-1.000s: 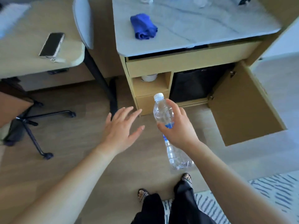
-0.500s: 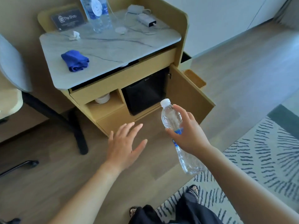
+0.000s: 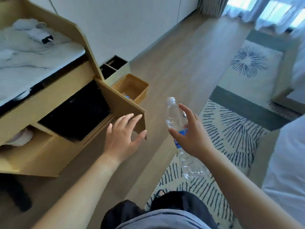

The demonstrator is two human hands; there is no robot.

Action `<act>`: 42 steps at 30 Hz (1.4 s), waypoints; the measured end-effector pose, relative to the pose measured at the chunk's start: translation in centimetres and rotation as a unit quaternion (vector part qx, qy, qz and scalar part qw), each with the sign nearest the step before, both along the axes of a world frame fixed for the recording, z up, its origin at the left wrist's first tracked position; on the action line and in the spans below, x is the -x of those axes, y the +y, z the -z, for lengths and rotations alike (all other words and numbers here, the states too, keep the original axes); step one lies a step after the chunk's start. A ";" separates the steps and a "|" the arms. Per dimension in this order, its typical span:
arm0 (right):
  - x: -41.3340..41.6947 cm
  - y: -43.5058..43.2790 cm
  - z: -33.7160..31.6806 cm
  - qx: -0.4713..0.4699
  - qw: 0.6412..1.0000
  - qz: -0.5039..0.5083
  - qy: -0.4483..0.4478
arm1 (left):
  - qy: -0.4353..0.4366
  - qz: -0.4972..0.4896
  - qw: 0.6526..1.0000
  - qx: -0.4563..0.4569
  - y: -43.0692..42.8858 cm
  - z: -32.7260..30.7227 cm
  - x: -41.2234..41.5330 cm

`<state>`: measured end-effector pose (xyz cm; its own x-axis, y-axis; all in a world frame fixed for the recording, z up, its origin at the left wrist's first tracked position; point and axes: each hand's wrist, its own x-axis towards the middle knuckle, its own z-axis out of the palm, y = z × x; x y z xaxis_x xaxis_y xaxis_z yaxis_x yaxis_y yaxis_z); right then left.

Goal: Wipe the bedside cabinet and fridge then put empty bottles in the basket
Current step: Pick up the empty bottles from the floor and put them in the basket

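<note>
**Wooden floor (image 3: 173, 63), basket (image 3: 142, 95) now in view**

Clear capped bottle (image 3: 173, 116) sits mid-frame in the right hand (image 3: 191, 138), thumb and spread fingers (image 3: 186, 113) looser round it than a moment ago. Left hand (image 3: 123, 134) hovers beside it, released. With the view swung right, the wicker basket shows above, behind the open cabinet door (image 3: 122, 103): drop-off looks next

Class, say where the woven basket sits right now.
Head view, left of centre: the basket sits on the floor behind the open cabinet door, beside a cream divided box.
</note>
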<state>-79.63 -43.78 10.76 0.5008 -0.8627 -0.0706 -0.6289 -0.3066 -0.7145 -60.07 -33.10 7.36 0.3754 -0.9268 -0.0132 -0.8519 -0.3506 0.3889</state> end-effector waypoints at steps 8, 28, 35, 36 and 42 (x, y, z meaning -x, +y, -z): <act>2.0 -7.7 2.0 -0.019 0.997 0.067 -0.019 | 0.009 0.070 0.997 0.000 -9.8 0.5 0.2; -12.7 -37.9 1.1 0.001 0.998 0.050 0.025 | 0.056 0.048 0.997 0.014 -40.4 1.6 -14.3; -18.0 -48.7 2.6 -0.016 0.999 -0.022 0.032 | 0.048 -0.020 0.999 -0.003 -47.7 3.4 -17.9; -18.8 -50.6 2.9 -0.019 0.998 -0.040 0.033 | 0.046 -0.036 0.998 -0.004 -48.8 3.6 -18.6; -24.7 -61.4 3.9 -0.048 0.984 -0.162 0.052 | 0.050 -0.172 0.983 -0.028 -54.1 4.3 -21.4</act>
<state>-54.89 -105.19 6.84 0.7341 -0.6458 -0.2097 -0.5803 -0.4365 -0.6875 -38.64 -87.25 3.05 0.6609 -0.7417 -0.1144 -0.6373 -0.6351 0.4365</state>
